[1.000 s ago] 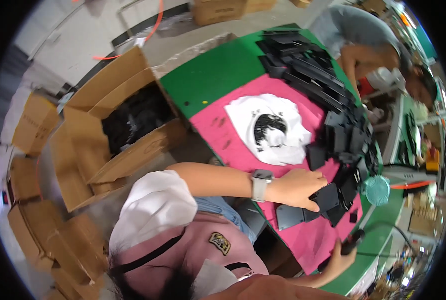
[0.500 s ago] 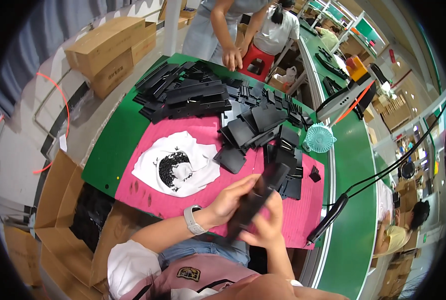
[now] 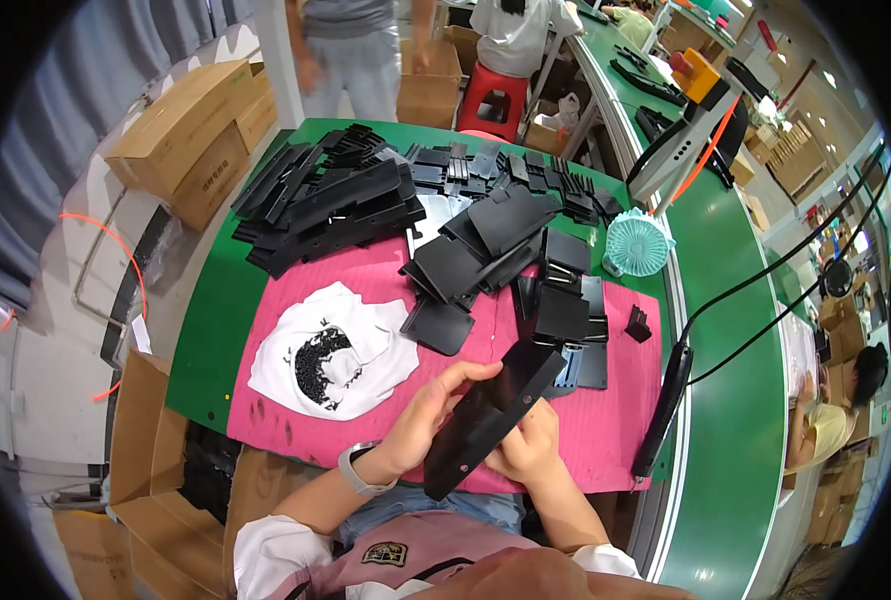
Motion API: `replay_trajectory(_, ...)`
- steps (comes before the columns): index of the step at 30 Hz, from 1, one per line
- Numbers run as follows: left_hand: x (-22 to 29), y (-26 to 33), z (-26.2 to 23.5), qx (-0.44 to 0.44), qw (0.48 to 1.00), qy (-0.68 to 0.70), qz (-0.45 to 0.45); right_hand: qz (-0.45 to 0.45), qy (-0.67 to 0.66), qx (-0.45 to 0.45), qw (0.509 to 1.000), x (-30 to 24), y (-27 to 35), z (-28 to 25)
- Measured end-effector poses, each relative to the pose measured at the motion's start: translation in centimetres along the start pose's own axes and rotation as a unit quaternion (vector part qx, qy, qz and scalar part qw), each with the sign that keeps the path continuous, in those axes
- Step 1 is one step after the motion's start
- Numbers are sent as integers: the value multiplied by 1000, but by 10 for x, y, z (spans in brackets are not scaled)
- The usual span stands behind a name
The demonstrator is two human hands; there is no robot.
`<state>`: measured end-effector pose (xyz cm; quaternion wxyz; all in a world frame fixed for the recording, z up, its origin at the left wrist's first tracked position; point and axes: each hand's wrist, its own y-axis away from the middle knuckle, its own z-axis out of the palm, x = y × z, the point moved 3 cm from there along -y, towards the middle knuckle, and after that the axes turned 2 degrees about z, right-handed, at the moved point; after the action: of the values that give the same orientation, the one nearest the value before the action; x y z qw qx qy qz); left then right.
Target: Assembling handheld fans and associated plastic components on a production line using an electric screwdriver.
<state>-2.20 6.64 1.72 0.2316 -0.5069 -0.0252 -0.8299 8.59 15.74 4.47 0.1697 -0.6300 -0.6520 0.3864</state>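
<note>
The green table (image 3: 216, 330) fills most of my view, its far half buried under black plastic parts. Over its near half lies a pink mat (image 3: 606, 440), and my hands work above the mat's near edge. At the far left of the table sits the big heap of long black strips (image 3: 326, 205), stacked loosely and fanned at angles. To the right of it is a pile of flat black plates (image 3: 486, 245), some overlapping onto the mat. On the left part of the mat lies a white sheet (image 3: 366, 365) with a small mound of tiny black pieces (image 3: 316, 362) in its middle. A teal desk fan (image 3: 638, 245) stands just beyond the mat's far right corner, and a black handheld tool (image 3: 664, 410) with a cable lies along the mat's right edge.

I hold a long black panel (image 3: 491, 415) with both hands, tilted so its far end points up and to the right, over the mat and close to my body. My left hand (image 3: 431, 420) is wrapped around its left edge, fingers curled over the top face, a pale watch (image 3: 358, 470) on that wrist. My right hand (image 3: 531, 450) grips it from beneath on the right side, fingers closed against its underside.
</note>
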Motion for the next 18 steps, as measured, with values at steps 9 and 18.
replay_trajectory(9, 37, 4, -2, -158, 974, -84, -136, -117, 44, 6, 992, -8, 11, -7)
replay_trajectory(18, 36, 28, -7, -29, 961, -244, -124, -155, -19, -15, 988, -18, 7, -9)
